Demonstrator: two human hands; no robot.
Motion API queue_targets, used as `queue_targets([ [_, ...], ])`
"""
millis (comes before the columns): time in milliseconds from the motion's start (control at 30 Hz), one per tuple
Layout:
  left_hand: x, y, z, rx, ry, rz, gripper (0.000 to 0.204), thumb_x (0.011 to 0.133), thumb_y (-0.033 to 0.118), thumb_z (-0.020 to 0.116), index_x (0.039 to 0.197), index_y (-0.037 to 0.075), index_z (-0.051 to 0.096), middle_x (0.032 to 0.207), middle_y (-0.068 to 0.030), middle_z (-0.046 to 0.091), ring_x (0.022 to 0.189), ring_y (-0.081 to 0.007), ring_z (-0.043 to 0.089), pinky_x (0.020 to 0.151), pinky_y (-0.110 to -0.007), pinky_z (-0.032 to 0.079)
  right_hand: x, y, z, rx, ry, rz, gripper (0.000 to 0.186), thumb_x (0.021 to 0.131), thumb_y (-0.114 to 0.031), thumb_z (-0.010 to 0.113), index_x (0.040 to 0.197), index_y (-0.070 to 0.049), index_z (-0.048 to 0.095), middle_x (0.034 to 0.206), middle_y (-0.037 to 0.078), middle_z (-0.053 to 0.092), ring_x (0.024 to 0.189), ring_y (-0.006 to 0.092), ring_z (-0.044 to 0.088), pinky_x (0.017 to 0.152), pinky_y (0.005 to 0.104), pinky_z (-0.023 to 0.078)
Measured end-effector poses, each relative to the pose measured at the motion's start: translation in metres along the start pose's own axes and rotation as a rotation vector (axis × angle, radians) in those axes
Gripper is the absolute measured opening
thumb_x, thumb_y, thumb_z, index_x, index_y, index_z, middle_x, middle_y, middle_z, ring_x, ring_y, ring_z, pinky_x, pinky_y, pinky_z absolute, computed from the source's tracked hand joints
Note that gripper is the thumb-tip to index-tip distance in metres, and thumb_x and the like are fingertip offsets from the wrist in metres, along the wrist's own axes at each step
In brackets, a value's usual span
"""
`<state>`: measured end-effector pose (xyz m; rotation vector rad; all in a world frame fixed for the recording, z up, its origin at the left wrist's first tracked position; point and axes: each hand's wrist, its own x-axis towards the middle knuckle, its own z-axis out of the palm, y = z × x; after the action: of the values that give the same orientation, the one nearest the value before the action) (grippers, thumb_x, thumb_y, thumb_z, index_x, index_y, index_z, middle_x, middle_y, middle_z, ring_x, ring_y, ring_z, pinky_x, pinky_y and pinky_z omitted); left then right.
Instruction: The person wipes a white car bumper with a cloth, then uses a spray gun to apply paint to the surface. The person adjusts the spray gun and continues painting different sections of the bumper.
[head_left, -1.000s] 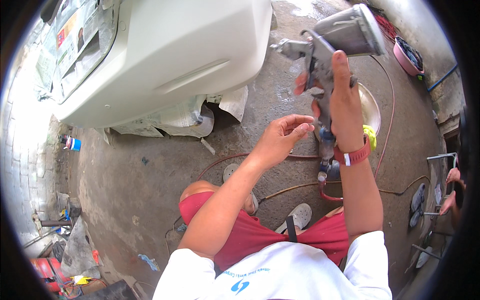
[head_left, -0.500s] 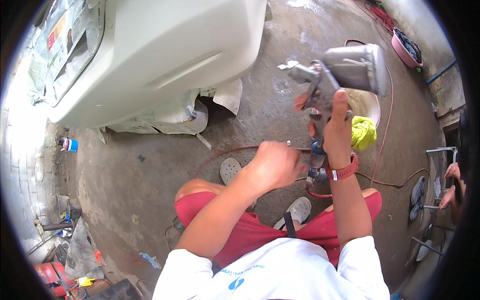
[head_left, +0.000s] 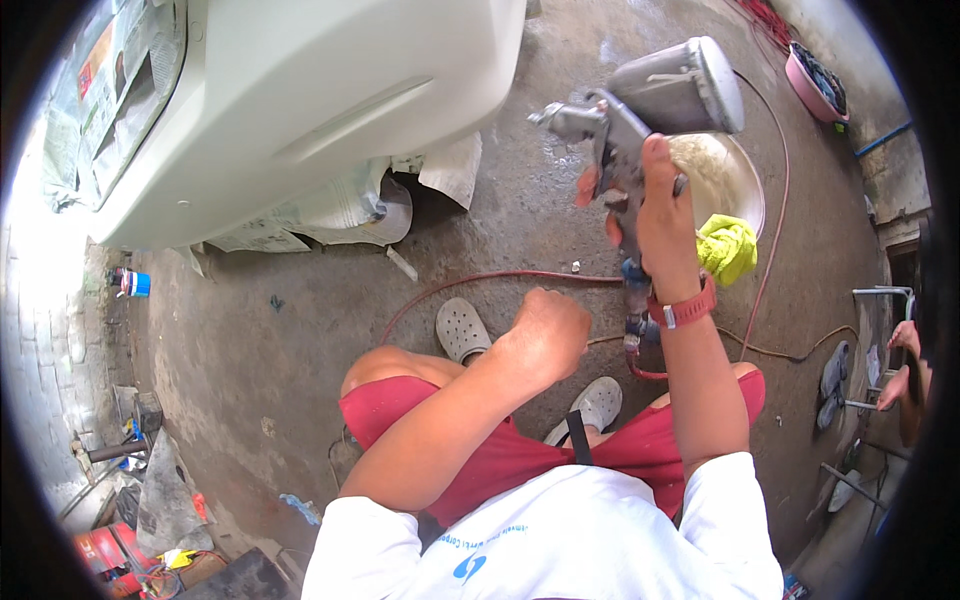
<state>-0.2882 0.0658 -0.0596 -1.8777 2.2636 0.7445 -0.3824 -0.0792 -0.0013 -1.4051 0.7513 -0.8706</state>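
My right hand [head_left: 668,225], with a red watch on its wrist, grips a metal spray gun [head_left: 627,160] raised ahead of me. The gun's silver cup [head_left: 684,88] tilts to the right, and its nozzle [head_left: 565,121] faces left toward a pale car body panel [head_left: 330,110]. From the bottom of its handle runs a red air hose [head_left: 480,280]. My left hand [head_left: 552,335] is a loose fist left of the gun's handle, apart from it. Its fingertips are turned under, and nothing sticks out of it.
Newspaper masking [head_left: 120,80] covers part of the car. Right of the gun stand a pale basin [head_left: 735,165] and a lime-green cloth [head_left: 727,248]. A pink tub [head_left: 812,88] sits by the wall. Another person's hand [head_left: 900,340] shows at the right edge, beside metal legs.
The spray gun and my right hand have shifted slightly up and left. My left hand has drawn down and left, farther from the gun's handle.
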Motion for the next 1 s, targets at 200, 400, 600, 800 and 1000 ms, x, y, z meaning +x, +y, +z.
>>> queue_targets([
  [200,-0.006,0.002,-0.002,0.044,0.015,-0.008,0.034,0.095,0.040,0.083,0.095,0.006,0.081,0.090,-0.0150,0.079,0.097,-0.0338,0.078,0.088,-0.046,0.057,0.027,0.023,-0.021,-0.029,0.246,-0.066,0.073,0.118,-0.065,0.040,0.129,0.000,0.071,0.098,0.013,0.082,0.084,0.0185,0.079,0.046,0.0272,0.047],
  [400,-0.007,0.001,-0.002,0.067,0.036,-0.001,0.033,0.095,0.041,0.083,0.097,0.007,0.081,0.090,-0.0138,0.079,0.096,-0.0317,0.078,0.087,-0.044,0.057,0.019,0.040,-0.020,-0.008,0.269,-0.043,0.072,0.118,-0.065,0.041,0.130,-0.001,0.071,0.097,0.013,0.081,0.086,0.0188,0.079,0.049,0.0279,0.048],
  [600,-0.004,-0.001,0.001,0.086,-0.013,0.010,0.030,0.093,0.038,0.084,0.096,0.008,0.081,0.089,-0.0125,0.079,0.097,-0.0315,0.079,0.087,-0.045,0.058,-0.011,0.042,0.004,0.021,0.084,0.021,0.071,0.120,-0.062,0.035,0.139,-0.003,0.070,0.099,0.008,0.079,0.081,0.0141,0.073,0.052,0.0277,0.050],
  [800,-0.004,-0.001,0.003,0.113,-0.086,0.028,0.018,0.088,0.023,0.079,0.101,0.013,0.085,0.101,-0.0079,0.084,0.105,-0.0265,0.081,0.093,-0.039,0.056,-0.041,0.038,0.019,0.124,-0.216,0.061,0.066,0.121,-0.056,0.042,0.143,-0.001,0.071,0.098,0.005,0.079,0.076,0.0071,0.066,0.053,0.0235,0.047],
  [1000,-0.004,0.005,0.006,0.134,-0.199,0.045,0.019,0.089,0.021,0.077,0.104,0.014,0.086,0.103,-0.0078,0.084,0.106,-0.0262,0.081,0.093,-0.040,0.057,-0.036,0.043,0.017,0.085,-0.339,0.139,0.063,0.120,-0.055,0.048,0.141,-0.001,0.074,0.090,0.002,0.078,0.057,0.0039,0.053,0.051,0.0224,0.043],
])
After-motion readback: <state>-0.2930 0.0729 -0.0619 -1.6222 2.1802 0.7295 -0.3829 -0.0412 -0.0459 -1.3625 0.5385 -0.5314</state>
